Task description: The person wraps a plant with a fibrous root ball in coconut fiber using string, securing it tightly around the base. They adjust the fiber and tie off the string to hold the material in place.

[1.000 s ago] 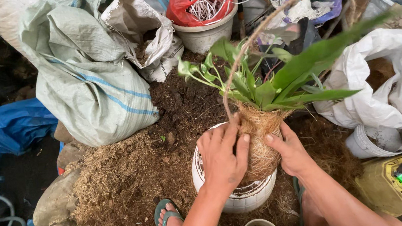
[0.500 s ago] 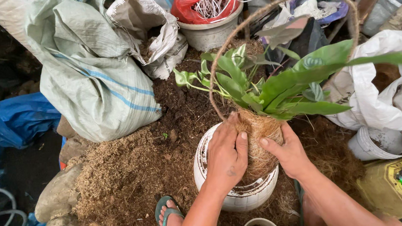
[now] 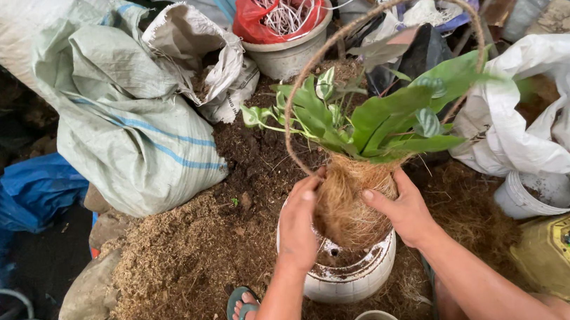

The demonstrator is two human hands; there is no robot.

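Head view looks down on a person's two hands clasped around a brown fibre-wrapped root ball (image 3: 354, 198) of a green leafy plant (image 3: 379, 118). Left hand (image 3: 299, 225) presses its palm and curled fingers against the ball's left side; right hand (image 3: 403, 207) wraps the right side, each grip closed on the fibre. Root ball sits partly inside a white pot (image 3: 350, 280) standing on soil-strewn ground. A looped rope handle (image 3: 369, 24) arches over the leaves. A striped woven sack (image 3: 130, 134) lies to the left, a white sack (image 3: 540, 105) to the right, and a bucket (image 3: 288, 54) holding a red bag (image 3: 276, 6) stands beyond. A sandalled foot (image 3: 242, 307) rests near the pot.
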